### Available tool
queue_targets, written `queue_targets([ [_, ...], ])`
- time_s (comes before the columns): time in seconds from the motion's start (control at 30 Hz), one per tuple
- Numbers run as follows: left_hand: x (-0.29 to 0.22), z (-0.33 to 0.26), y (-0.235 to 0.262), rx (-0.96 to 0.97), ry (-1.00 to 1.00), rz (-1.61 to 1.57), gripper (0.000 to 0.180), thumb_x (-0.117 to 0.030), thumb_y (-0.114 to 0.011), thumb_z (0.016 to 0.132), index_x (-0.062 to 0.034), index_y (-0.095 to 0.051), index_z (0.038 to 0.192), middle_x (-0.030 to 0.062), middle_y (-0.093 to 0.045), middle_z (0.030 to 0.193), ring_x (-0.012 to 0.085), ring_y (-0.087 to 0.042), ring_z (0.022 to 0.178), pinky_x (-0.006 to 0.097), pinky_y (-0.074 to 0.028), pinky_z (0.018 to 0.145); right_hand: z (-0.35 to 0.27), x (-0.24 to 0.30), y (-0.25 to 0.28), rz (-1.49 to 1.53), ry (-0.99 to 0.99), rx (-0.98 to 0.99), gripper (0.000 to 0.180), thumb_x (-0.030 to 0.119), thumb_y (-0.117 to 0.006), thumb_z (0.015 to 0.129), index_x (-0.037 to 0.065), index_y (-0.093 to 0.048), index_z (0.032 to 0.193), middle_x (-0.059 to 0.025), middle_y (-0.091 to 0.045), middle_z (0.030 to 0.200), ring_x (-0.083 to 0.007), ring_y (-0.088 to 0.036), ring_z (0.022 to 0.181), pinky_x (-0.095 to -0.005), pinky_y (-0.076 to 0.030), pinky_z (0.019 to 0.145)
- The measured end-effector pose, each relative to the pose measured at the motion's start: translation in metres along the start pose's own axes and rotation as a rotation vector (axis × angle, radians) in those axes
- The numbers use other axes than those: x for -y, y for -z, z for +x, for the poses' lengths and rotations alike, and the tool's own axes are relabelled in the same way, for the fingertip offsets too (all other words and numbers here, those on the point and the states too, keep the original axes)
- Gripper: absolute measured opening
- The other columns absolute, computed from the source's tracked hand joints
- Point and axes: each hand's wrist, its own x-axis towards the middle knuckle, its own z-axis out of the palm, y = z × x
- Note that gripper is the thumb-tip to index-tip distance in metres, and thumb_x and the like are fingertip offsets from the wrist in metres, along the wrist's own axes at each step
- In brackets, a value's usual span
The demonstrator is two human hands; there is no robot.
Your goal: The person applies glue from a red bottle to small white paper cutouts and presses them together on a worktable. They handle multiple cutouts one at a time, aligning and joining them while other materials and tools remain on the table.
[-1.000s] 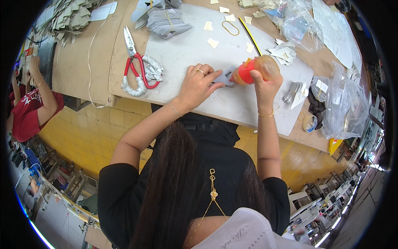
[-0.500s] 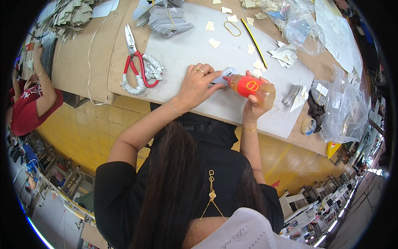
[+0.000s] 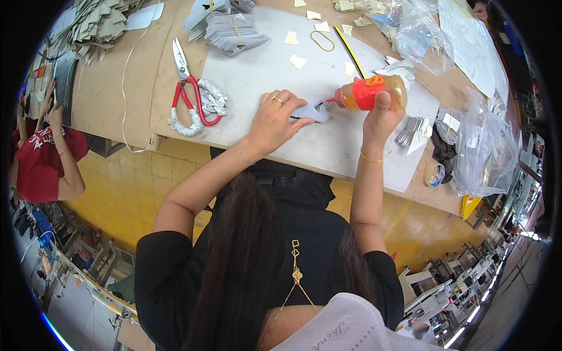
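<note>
My right hand (image 3: 380, 120) is closed round a squeeze bottle (image 3: 393, 88) of amber liquid with a red band and a red nozzle. The bottle lies nearly level, its tip pointing left. Just left of that tip is a small light-grey cut piece (image 3: 315, 111) with a dark opening in it. My left hand (image 3: 282, 120) pinches the piece's left end between thumb and fingers, over the white board (image 3: 246, 111). Whether the nozzle touches the piece I cannot tell.
Red-handled scissors (image 3: 190, 96) lie left of the board. Bundled grey pieces (image 3: 234, 32) sit at the back, near cream scraps (image 3: 297, 61), a rubber band and a yellow-black pencil (image 3: 350, 51). Plastic bags (image 3: 486, 146) and a tape roll (image 3: 434, 174) lie right. A person in red (image 3: 50, 161) works far left.
My right hand has drawn the bottle to the right and slightly away from me, uncovering more of the grey piece. My left hand stays nearly in place, holding the piece.
</note>
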Motion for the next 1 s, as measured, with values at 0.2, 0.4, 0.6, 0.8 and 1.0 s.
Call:
queue_targets([
  [0.2,0.0,-0.001,0.001,-0.001,-0.002,-0.014,0.037,-0.026,-0.085,0.07,-0.0069,-0.068,0.097,0.0043,-0.06,0.092,0.0217,-0.056,0.086,0.035,-0.038,0.078,0.01,-0.002,-0.007,-0.148,-0.032,0.093,0.054,0.04,-0.084,0.078,-0.002,-0.066,0.107,-0.0075,-0.069,0.102,-0.0159,-0.065,0.091,-0.0306,-0.053,0.083],
  [0.4,0.0,-0.001,0.001,-0.001,-0.009,-0.014,0.036,-0.026,-0.084,0.071,-0.007,-0.068,0.097,0.0033,-0.06,0.091,0.0213,-0.056,0.086,0.035,-0.038,0.077,0.015,0.0,-0.018,-0.179,-0.033,0.191,0.047,0.037,-0.085,0.078,-0.002,-0.07,0.101,-0.0088,-0.07,0.101,-0.0159,-0.066,0.089,-0.0303,-0.054,0.081],
  [0.6,0.0,-0.001,0.001,0.011,-0.001,-0.001,0.036,-0.027,-0.083,0.072,-0.007,-0.068,0.098,0.0029,-0.06,0.09,0.0208,-0.056,0.086,0.035,-0.038,0.078,0.008,-0.006,-0.021,-0.166,-0.072,0.271,0.049,0.038,-0.083,0.079,-0.003,-0.069,0.104,-0.0091,-0.07,0.102,-0.0167,-0.066,0.091,-0.0322,-0.054,0.081],
  [0.8,0.0,-0.001,0.001,0.017,0.008,-0.012,0.036,-0.027,-0.084,0.071,-0.0071,-0.068,0.097,0.0026,-0.06,0.09,0.0206,-0.056,0.086,0.034,-0.038,0.078,0.01,-0.007,-0.01,0.527,-0.492,0.089,0.061,0.056,-0.063,0.09,0.002,-0.055,0.118,-0.0081,-0.066,0.099,-0.0246,-0.068,0.088,-0.0421,-0.06,0.077],
  [1.0,-0.005,0.001,0.008,0.004,0.085,-0.092,0.033,-0.02,-0.085,0.072,-0.0042,-0.071,0.098,0.0052,-0.061,0.091,0.0218,-0.056,0.085,0.033,-0.043,0.076,0.014,0.003,0.028,0.556,-0.548,-0.148,0.065,0.067,-0.053,0.09,0.007,-0.053,0.115,-0.0105,-0.066,0.095,-0.03,-0.07,0.072,-0.0434,-0.061,0.064],
])
